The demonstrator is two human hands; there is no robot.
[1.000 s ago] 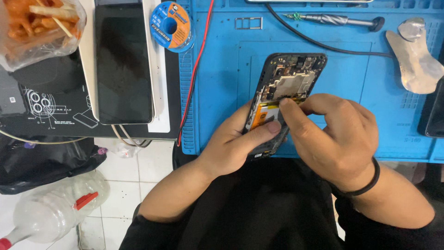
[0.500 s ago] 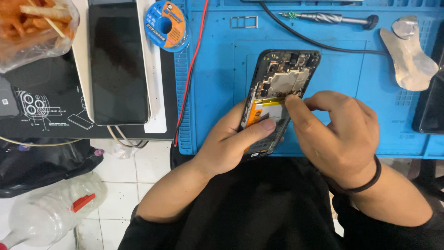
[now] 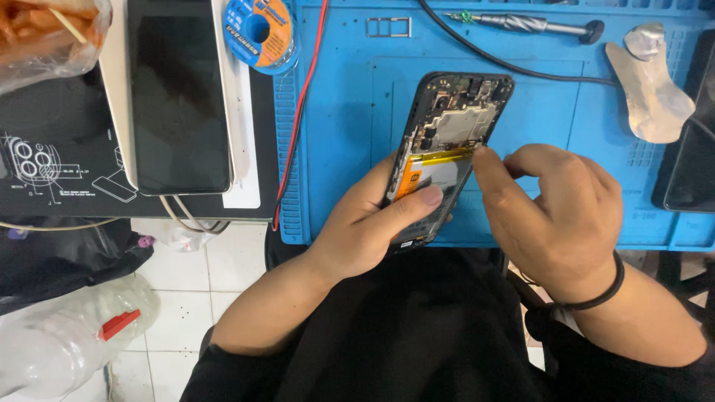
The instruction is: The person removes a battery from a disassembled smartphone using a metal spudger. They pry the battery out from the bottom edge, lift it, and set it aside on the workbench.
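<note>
Head view. Left hand point(image 3: 365, 231) gripped an opened phone point(image 3: 447, 149) from its left edge, thumb laid across the lower battery area, fingers curled behind. Phone tilted, back cover off, board and orange-and-silver battery point(image 3: 432, 175) exposed; it was held over the near part of the blue mat point(image 3: 342, 112) on the counter. Right hand point(image 3: 555, 216) curled, fingertips pressed together at the phone's right edge, touching near the battery's top corner; whether it pinched anything small, could not tell. Black band point(image 3: 596, 294) on the right wrist.

Around: second phone point(image 3: 179, 97), screen dark, lay face up on a white slab at the mat's left. Blue wire spool point(image 3: 261, 33) just beside its top. Red cable point(image 3: 302, 112) ran along the mat's left edge. Black cable point(image 3: 491, 59) crossed the mat's far side below a screwdriver point(image 3: 529, 24). Pale flat pry tool point(image 3: 652, 93) lay at far right, beside a dark device point(image 3: 693, 149) at the frame edge. Clear bag point(image 3: 45, 33) with orange contents in the top-left corner. Plastic bottle point(image 3: 67, 346) with red cap on the tiled floor, lower left.
</note>
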